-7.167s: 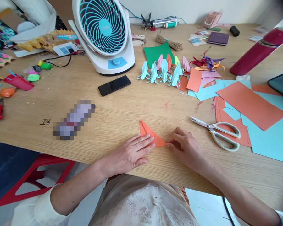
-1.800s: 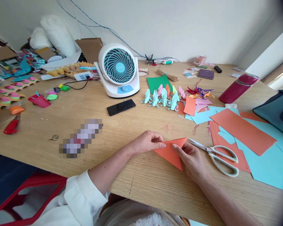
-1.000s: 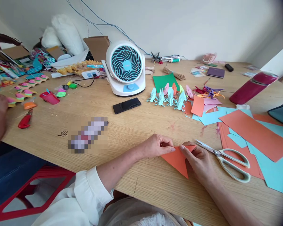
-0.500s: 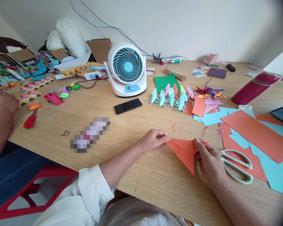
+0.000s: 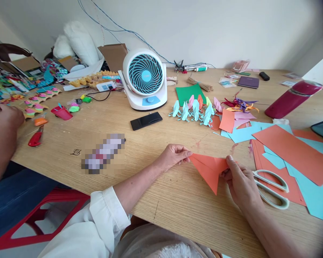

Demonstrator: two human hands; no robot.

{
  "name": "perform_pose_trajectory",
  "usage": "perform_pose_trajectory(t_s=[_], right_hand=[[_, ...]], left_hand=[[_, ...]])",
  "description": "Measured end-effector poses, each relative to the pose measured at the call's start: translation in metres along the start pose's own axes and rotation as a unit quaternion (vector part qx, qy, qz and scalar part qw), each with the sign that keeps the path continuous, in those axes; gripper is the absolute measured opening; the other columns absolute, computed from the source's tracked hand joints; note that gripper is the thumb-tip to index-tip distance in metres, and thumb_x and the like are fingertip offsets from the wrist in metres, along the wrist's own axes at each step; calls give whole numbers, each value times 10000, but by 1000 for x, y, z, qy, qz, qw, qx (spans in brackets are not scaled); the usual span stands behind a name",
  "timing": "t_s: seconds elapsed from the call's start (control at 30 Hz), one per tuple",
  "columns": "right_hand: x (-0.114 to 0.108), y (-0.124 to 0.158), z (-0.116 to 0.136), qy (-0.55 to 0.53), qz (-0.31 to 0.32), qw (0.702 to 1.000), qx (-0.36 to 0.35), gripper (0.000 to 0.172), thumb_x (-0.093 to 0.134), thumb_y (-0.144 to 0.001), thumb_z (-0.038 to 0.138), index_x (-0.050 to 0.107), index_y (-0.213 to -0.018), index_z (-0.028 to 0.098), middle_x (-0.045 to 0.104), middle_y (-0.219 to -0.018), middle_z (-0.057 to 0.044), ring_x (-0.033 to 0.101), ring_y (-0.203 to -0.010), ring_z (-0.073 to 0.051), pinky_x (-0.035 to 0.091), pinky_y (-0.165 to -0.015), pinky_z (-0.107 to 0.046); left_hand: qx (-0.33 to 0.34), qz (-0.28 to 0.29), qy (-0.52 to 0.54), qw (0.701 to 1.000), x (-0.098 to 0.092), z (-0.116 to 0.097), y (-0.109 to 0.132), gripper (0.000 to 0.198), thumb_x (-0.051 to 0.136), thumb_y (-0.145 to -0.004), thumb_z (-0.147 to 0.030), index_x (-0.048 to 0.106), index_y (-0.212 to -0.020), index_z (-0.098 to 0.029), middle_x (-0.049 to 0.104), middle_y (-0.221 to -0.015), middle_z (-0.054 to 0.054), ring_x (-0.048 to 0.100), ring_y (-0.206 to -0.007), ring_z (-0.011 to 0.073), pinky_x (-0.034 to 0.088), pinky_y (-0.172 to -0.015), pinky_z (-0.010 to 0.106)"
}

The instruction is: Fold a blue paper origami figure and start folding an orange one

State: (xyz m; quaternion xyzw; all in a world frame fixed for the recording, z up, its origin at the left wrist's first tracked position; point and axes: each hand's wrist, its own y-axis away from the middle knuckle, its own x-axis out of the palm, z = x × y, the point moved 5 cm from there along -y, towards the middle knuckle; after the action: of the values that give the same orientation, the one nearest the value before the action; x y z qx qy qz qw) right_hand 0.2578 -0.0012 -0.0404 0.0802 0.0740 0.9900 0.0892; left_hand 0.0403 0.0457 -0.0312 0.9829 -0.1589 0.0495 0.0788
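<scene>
An orange sheet of paper (image 5: pixel 208 168), folded into a triangle with one point downward, is stretched between my hands just above the table. My left hand (image 5: pixel 177 157) pinches its left corner between thumb and fingers. At the upper right corner my right hand (image 5: pixel 239 179) grips the paper, thumb on top and fingers curled behind. White-handled scissors (image 5: pixel 274 204) lie right beside my right hand, their blades hidden. Behind the paper stand several folded light-blue paper figures (image 5: pixel 196 111), with pink, orange and yellow ones among them.
Orange and blue paper sheets (image 5: pixel 296 150) spread over the right side. A magenta bottle (image 5: pixel 290 100) stands behind them. Farther back are a white fan (image 5: pixel 145 79) and a black phone (image 5: pixel 146 121). A red cutter (image 5: pixel 36 138) lies near another person's hand (image 5: pixel 5 122) at left.
Both hands have lifted slightly with the paper. My right thumb has shifted a little to the right along its edge, and the lower point has swung left and up.
</scene>
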Motion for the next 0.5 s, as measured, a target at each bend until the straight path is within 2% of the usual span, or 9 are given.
perform_pose_trajectory(t_s=[0.27,0.5], right_hand=[[4,1,3,-40,33,998,-23,504,679,-843,531,585,-452,227,609,-565,-37,571,-583,-185,457,-552,-324],[5,1,7,-31,33,998,-35,550,654,-867,528,543,-427,217,581,-552,-21,550,-595,-159,490,-626,-302]], left_hand=[[5,-3,71,997,-5,0,-3,434,821,-662,-506,636,-659,-113,626,-570,1,451,-461,40,290,-447,194],[5,-1,75,997,-6,0,-3,442,805,-682,-523,631,-643,-118,624,-544,-2,459,-449,40,295,-444,186]])
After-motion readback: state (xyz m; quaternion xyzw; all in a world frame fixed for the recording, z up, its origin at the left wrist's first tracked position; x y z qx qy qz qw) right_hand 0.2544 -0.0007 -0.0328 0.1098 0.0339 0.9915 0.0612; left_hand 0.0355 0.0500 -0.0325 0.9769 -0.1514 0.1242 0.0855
